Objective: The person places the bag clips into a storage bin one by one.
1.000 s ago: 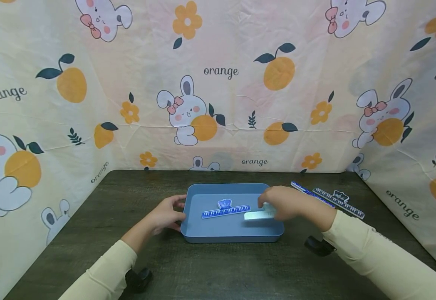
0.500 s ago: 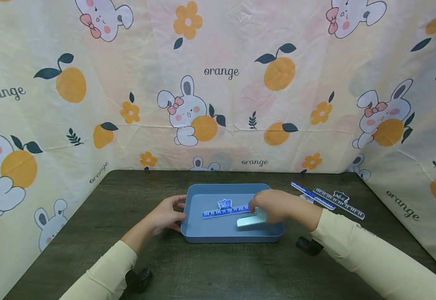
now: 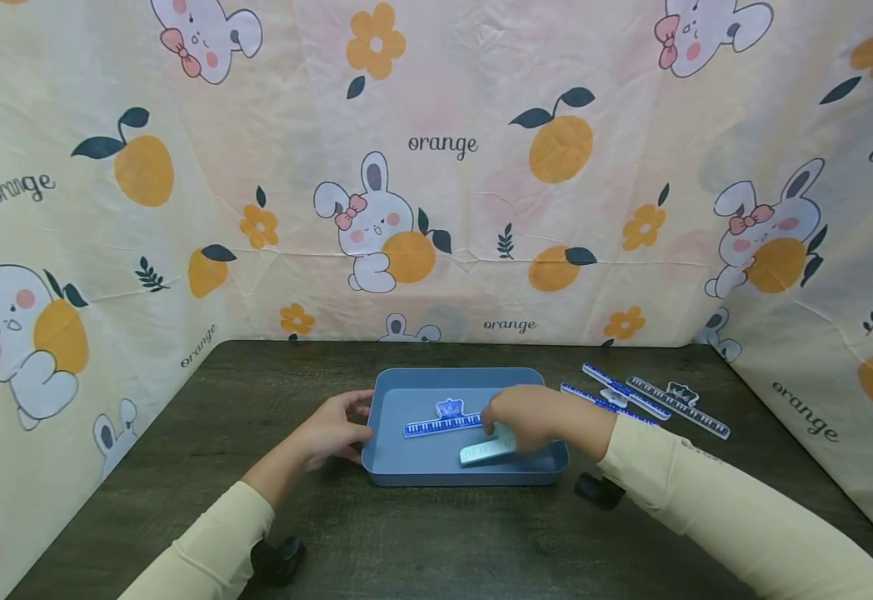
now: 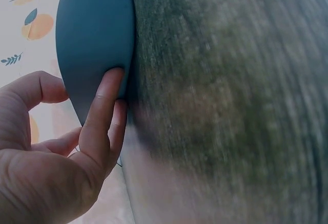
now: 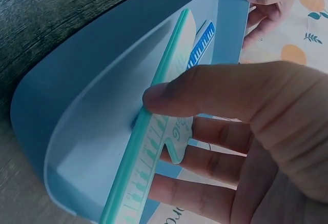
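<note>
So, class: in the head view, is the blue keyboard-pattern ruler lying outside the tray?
No, the blue ruler lies inside the blue tray, beside the right hand.

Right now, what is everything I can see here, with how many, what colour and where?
tray: one, blue, middle of the table.
blue ruler: one, piano-key print, inside the tray.
pale teal ruler: one, in the tray, pinched by the right hand.
spare rulers: three, blue or dark, on the table right of the tray.
table: one, dark wood-grain.
backdrop cloth: cream, rabbits and oranges.
left hand: touches the tray's left wall.
right hand: inside the tray.
</note>
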A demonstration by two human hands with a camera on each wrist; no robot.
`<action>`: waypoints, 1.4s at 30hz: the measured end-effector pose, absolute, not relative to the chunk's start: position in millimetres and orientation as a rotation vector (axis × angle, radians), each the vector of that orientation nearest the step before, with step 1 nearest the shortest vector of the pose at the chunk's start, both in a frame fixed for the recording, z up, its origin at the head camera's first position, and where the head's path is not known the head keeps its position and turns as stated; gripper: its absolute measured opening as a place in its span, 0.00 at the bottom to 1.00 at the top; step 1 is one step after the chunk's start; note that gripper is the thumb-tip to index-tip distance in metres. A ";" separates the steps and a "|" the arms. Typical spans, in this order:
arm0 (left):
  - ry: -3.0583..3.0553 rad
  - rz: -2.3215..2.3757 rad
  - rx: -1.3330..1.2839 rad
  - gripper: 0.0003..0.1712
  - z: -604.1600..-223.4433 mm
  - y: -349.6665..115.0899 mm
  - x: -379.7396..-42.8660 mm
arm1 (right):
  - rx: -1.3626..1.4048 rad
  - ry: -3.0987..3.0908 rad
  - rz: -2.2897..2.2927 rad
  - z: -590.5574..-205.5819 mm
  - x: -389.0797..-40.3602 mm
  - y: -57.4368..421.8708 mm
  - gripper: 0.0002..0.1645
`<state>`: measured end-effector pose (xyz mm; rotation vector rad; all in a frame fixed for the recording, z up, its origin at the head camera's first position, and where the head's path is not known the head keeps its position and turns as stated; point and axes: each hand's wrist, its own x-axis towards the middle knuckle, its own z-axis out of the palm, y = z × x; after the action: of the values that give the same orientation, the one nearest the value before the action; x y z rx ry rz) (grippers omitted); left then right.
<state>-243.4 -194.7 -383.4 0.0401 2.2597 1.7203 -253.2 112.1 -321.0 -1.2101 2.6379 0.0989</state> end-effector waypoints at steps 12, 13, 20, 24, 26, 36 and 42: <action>2.261 1.711 0.035 0.43 -383.5 -194.2 -243.7 | -1.271 2.580 0.068 -329.8 -257.8 96.8 0.22; 2.261 1.711 0.034 0.43 -383.2 -193.9 -243.5 | -1.278 2.576 0.066 -330.1 -257.8 96.0 0.22; 2.267 1.705 0.029 0.43 -381.4 -192.7 -242.6 | -1.291 2.545 0.043 -332.1 -260.2 92.0 0.23; 2.270 1.704 0.028 0.43 -381.4 -192.7 -242.5 | -1.294 2.531 0.012 -329.8 -261.6 91.0 0.24; 2.273 1.703 0.026 0.43 -381.6 -192.8 -242.5 | -1.297 2.531 0.008 -328.1 -261.5 90.8 0.24; 2.278 1.700 0.026 0.43 -382.7 -193.4 -242.7 | -1.313 2.558 -0.004 -327.9 -260.6 94.2 0.22; 2.273 1.704 0.023 0.42 -381.8 -193.3 -241.6 | -1.362 2.594 -0.046 -328.4 -257.3 100.1 0.20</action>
<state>-241.6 -193.3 -381.8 0.0227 2.2725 1.7040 -257.3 100.1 -328.4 -1.3619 2.5941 -0.0460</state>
